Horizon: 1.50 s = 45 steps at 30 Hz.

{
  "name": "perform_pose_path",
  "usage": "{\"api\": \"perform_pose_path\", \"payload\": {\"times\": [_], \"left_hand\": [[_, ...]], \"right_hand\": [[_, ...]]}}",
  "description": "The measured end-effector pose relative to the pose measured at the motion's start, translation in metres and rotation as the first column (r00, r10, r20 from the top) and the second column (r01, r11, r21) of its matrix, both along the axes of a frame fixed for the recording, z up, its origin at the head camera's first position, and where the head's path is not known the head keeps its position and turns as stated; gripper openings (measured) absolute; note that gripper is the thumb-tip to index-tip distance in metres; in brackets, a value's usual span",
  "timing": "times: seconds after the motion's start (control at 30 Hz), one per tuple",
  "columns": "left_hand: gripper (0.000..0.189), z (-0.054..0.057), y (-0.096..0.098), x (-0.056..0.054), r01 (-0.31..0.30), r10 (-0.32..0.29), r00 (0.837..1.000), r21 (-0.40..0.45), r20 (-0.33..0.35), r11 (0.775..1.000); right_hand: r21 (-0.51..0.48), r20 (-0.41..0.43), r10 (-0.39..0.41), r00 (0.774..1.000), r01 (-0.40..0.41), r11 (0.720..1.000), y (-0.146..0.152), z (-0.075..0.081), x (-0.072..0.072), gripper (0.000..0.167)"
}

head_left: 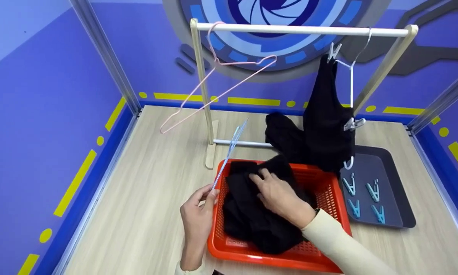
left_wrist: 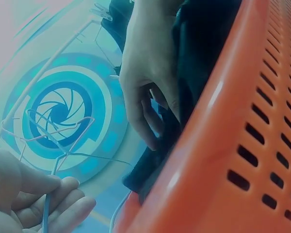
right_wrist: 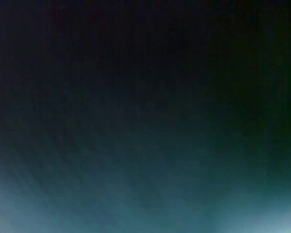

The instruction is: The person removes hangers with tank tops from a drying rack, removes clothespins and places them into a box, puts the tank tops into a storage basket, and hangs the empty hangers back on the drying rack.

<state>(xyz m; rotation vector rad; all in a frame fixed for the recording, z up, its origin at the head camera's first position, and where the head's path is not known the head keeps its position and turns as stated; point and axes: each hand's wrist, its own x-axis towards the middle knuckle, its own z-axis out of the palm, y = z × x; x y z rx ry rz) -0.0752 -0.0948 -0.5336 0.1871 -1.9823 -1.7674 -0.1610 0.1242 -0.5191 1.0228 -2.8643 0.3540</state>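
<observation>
My left hand [head_left: 198, 212] pinches a thin light-blue clothes hanger [head_left: 229, 152] between thumb and fingers, beside the basket's left rim. The left wrist view shows that hand [left_wrist: 39, 196] on the hanger's wire [left_wrist: 47, 206]. In the red basket [head_left: 259, 259] lies a bunched black garment [head_left: 252, 206]. My right hand [head_left: 276, 193] rests on the cloth with loosely bent, spread fingers; its palm side is hidden from above. From the left wrist, the right hand [left_wrist: 148, 73] shows beside the dark cloth, fingers pointing down. The right wrist view is dark and blurred.
Behind the basket stands a rack with a white bar [head_left: 290, 29]. A pink hanger [head_left: 229, 91] hangs at its left. At the right, a black garment [head_left: 328, 114] is clipped to a white hanger [head_left: 352, 86]. A grey tray [head_left: 399, 191] holds several teal clothespins [head_left: 373, 191].
</observation>
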Motion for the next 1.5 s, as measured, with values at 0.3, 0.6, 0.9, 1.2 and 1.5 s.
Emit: {"api": "perform_pose_path", "payload": {"times": [0.3,0.6,0.9,1.2,1.5], "left_hand": [[0.016,0.001,0.000,-0.001,0.004,-0.004,1.000,0.004,0.009,1.000],[0.016,0.002,0.001,-0.003,0.008,-0.009,1.000,0.025,0.006,1.000],[0.016,0.002,0.001,-0.002,0.012,-0.012,1.000,0.009,0.008,1.000],[0.017,0.003,0.001,0.000,0.008,-0.008,1.000,-0.004,0.004,1.000],[0.016,0.004,0.000,0.000,0.013,-0.013,1.000,-0.005,0.004,1.000]], "right_hand": [[-0.001,-0.159,0.129,0.979,-0.130,0.991,0.005,0.014,0.028,0.028],[0.150,0.217,0.132,0.967,-0.167,0.975,0.009,0.023,0.049,0.061],[0.038,0.159,0.086,0.984,-0.093,0.995,0.028,0.040,0.055,0.064],[-0.048,0.009,-0.018,1.000,0.018,0.999,0.068,0.058,0.065,0.055],[-0.091,-0.107,-0.139,0.985,0.129,0.987,0.100,0.049,0.062,0.041]]}}
